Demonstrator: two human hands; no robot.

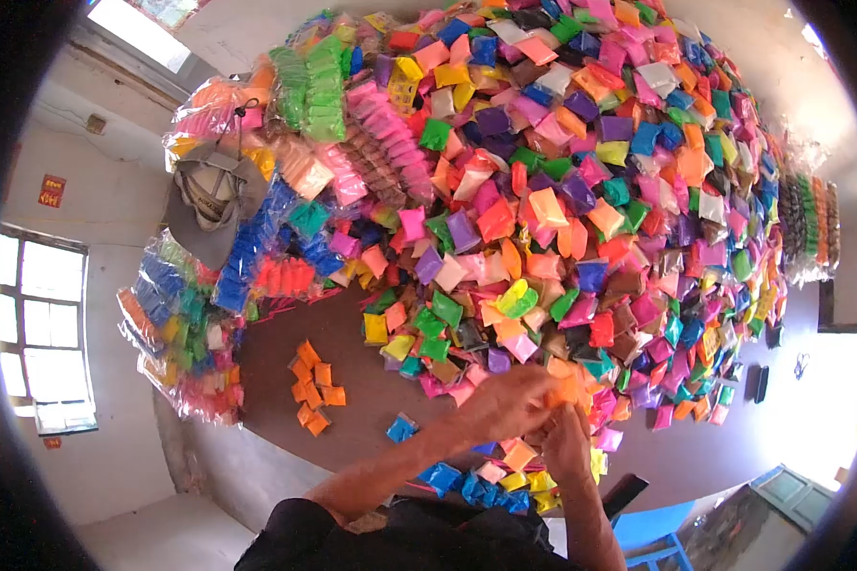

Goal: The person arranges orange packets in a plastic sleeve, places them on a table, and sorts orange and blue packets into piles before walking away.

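Observation:
My left hand [509, 404] reaches in from the left, its fingers closed at the front edge of a big heap of small coloured packets [543, 209]. Close against it, my right hand [567, 441] comes up from below, fingers also closed. An orange packet [568, 384] is pinched where the two hands meet; the fingertips are partly hidden. Below my hands lie a peach packet [519, 455], yellow packets [541, 482] and several blue packets [481, 490]. A loose group of orange packets [312, 383] rests on the brown table [352, 447] to the left.
Clear bags of sorted packets [281, 228] are stacked at the left, with a grey cap [209, 195] on them. More bagged packets [809, 228] stand at the far right. A black object [758, 383] lies on the table's right side. A blue chair [657, 533] stands near the front edge.

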